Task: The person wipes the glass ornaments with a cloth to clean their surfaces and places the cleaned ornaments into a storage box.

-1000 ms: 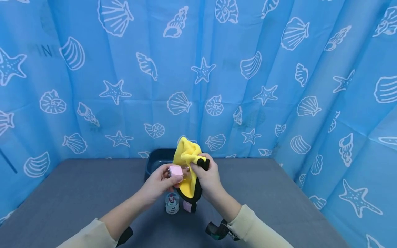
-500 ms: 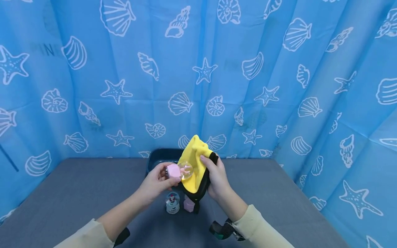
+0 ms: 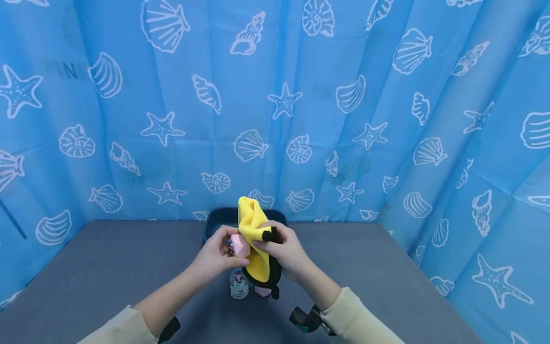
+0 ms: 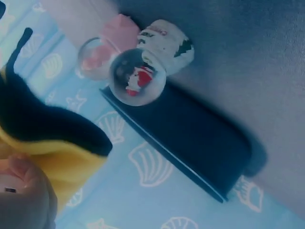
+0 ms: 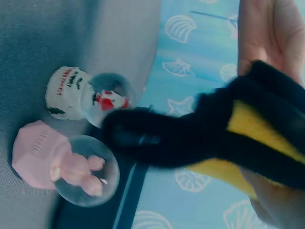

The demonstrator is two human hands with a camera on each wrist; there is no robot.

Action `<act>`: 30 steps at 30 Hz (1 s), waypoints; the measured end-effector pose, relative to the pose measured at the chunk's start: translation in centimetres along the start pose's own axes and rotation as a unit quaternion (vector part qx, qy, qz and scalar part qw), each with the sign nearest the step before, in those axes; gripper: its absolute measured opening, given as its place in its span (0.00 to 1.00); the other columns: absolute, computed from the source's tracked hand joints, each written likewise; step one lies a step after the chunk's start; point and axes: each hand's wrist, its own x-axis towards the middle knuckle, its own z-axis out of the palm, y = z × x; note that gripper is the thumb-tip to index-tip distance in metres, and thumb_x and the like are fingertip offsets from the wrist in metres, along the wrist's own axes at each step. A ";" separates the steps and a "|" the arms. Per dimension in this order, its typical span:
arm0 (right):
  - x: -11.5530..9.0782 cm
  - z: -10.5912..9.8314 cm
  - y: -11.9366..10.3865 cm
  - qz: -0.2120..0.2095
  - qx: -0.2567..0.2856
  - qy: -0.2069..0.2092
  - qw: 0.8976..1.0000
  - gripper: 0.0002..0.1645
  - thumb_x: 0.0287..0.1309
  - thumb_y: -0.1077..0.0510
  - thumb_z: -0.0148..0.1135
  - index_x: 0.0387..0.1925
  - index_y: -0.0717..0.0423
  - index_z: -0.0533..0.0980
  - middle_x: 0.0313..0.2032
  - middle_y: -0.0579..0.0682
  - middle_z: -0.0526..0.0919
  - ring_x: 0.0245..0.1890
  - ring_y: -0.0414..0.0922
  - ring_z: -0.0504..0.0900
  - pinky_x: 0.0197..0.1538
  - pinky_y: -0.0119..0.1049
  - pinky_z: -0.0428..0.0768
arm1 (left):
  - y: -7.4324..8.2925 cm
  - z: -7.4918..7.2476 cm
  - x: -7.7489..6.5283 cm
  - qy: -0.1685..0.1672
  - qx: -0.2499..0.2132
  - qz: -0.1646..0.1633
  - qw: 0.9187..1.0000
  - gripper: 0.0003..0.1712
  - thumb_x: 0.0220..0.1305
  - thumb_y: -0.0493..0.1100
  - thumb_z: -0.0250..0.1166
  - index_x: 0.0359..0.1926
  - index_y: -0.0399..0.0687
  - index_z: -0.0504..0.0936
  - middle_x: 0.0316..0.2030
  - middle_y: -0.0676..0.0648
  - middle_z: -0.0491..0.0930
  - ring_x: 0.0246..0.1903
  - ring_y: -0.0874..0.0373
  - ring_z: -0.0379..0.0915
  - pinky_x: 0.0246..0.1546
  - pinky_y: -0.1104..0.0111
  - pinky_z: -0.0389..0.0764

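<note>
My left hand holds a snow globe by its pink faceted base, lying sideways. Its glass ball is hidden by a yellow cloth with black edging. With my right hand I grip the cloth, thumb toward the left hand, against the ball end of the globe. Below the hands stands a white-based snow globe with a red-and-white figure inside. Beside it is a second pink-based snow globe, with a pink figure in its clear ball; the cloth covers much of it in the head view.
Behind the hands, a dark blue bin stands on the grey table, near a blue curtain with white shell prints. A black loop hangs from the cloth in front of the standing globes in the right wrist view.
Half a second ago the cloth was drawn right, showing the held globe's clear ball and pink figure. Now my right hand has brought it back left over the ball.
</note>
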 end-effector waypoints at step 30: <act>0.1 -0.1 0.6 -0.073 -0.018 0.167 0.983 0.12 0.58 0.68 0.61 0.41 0.67 0.68 0.40 0.55 0.71 0.40 0.48 0.74 0.44 0.39 0.76 | -0.2 0.9 0.5 -0.030 -0.028 -0.036 0.999 0.32 0.72 0.50 0.57 0.65 0.32 0.58 0.48 0.39 0.71 0.37 0.54 0.75 0.38 0.65 0.76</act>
